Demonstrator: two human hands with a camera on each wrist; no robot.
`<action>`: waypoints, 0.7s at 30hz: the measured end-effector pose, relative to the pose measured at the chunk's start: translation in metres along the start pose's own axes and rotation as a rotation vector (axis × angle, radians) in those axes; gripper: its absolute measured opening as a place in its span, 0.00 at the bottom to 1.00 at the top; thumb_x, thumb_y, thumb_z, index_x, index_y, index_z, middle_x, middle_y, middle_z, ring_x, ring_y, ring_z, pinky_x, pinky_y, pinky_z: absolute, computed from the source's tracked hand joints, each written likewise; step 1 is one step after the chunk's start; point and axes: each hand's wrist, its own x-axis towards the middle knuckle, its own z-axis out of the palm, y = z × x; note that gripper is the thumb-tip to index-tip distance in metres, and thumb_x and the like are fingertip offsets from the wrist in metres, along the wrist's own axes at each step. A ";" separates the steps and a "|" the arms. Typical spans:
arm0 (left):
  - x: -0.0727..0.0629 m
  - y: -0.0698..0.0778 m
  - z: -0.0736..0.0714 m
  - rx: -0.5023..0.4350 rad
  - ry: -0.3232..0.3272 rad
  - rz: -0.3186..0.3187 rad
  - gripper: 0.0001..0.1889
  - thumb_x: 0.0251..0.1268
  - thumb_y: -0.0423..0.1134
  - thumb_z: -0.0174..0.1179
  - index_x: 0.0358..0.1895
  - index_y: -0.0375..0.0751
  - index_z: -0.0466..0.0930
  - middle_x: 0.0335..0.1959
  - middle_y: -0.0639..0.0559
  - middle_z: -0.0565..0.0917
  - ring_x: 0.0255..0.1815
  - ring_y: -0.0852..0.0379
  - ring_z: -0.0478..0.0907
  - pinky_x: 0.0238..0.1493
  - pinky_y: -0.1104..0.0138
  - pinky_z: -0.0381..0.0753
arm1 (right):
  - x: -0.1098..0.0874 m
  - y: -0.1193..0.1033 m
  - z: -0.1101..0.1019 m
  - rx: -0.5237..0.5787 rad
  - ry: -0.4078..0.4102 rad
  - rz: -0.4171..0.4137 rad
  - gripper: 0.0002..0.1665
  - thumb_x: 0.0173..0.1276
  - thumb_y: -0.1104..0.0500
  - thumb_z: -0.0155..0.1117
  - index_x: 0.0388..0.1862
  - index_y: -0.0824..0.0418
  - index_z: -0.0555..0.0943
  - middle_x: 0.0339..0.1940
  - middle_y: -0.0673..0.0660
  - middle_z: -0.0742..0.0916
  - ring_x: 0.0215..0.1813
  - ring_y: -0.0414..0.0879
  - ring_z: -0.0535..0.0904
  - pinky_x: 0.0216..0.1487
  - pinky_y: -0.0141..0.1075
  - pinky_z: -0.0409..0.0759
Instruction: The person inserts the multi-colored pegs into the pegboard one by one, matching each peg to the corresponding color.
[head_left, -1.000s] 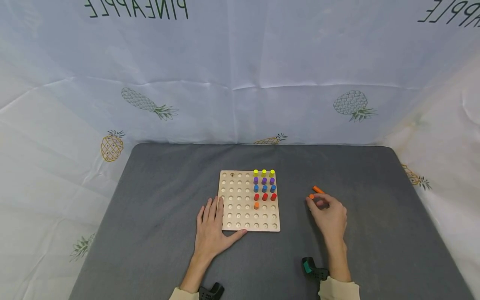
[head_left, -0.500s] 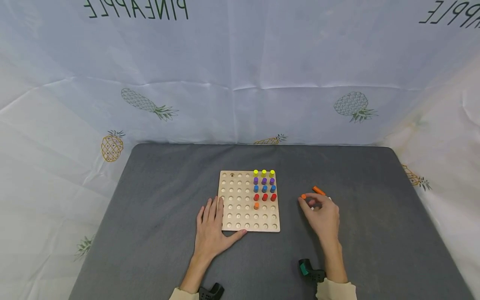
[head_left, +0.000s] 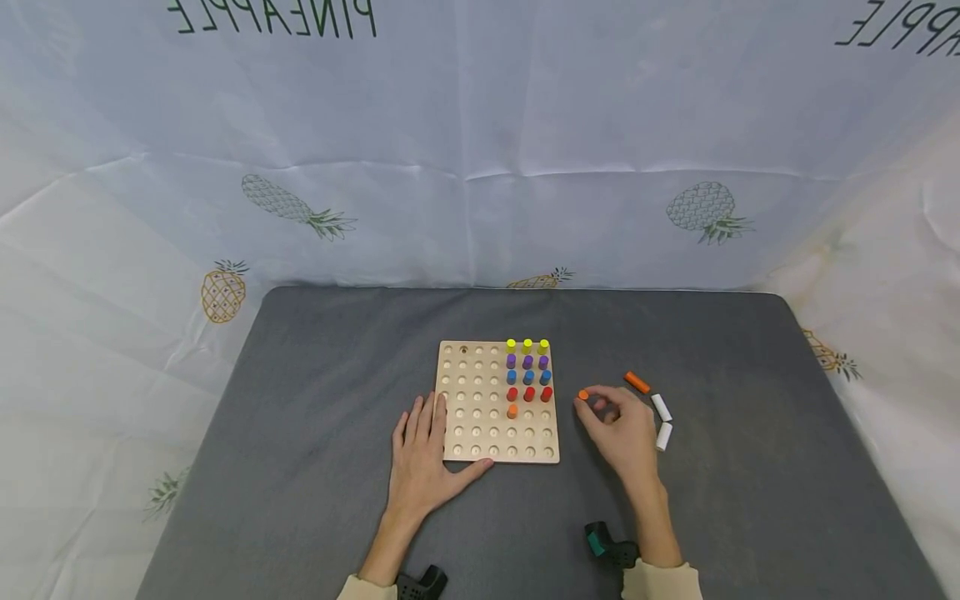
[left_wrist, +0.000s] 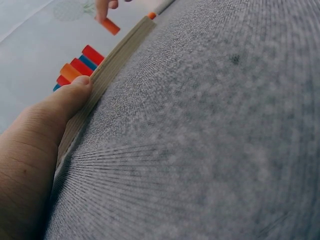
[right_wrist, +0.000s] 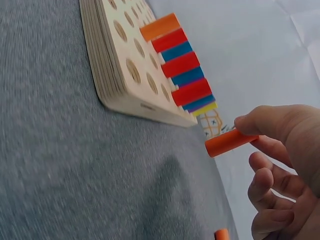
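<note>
A wooden pegboard [head_left: 477, 433] with rows of round holes lies on the grey cloth. Yellow, purple, blue and red pegs stand in threes at its right side, and a single orange peg [head_left: 512, 411] stands below the red ones. My left hand [head_left: 423, 467] rests along the board's left and front edges, fingers straight, thumb against the front edge. Just right of the board, my right hand [head_left: 622, 429] pinches another orange peg [right_wrist: 230, 142] between thumb and index finger. That peg is held tilted above the cloth, apart from the board.
Right of the right hand lie a loose orange peg [head_left: 637, 382] and two white pegs [head_left: 662, 407] on the cloth. A pineapple-print curtain [head_left: 465, 225] hangs behind the table's far edge.
My right hand has moved left toward the board with the orange peg, uncovering the two white pegs. The left hand and the board have stayed put.
</note>
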 end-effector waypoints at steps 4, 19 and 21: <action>0.000 0.000 0.000 -0.002 0.001 0.001 0.67 0.43 0.79 0.66 0.82 0.41 0.54 0.81 0.40 0.63 0.82 0.40 0.59 0.80 0.42 0.55 | -0.003 -0.006 0.003 -0.005 -0.020 -0.009 0.12 0.59 0.59 0.79 0.41 0.61 0.90 0.27 0.57 0.83 0.19 0.35 0.66 0.21 0.28 0.64; 0.000 0.000 -0.001 0.013 0.021 0.016 0.67 0.43 0.79 0.66 0.82 0.40 0.55 0.80 0.40 0.65 0.82 0.40 0.60 0.80 0.42 0.57 | -0.008 -0.020 0.018 0.034 -0.115 -0.055 0.10 0.60 0.58 0.78 0.39 0.60 0.90 0.26 0.54 0.81 0.20 0.36 0.67 0.21 0.27 0.64; 0.000 0.001 -0.002 0.012 0.023 0.016 0.66 0.42 0.79 0.67 0.82 0.40 0.55 0.80 0.40 0.65 0.82 0.39 0.60 0.80 0.42 0.57 | -0.009 -0.021 0.020 0.034 -0.129 -0.062 0.09 0.61 0.58 0.78 0.39 0.59 0.90 0.26 0.53 0.81 0.20 0.35 0.67 0.21 0.27 0.64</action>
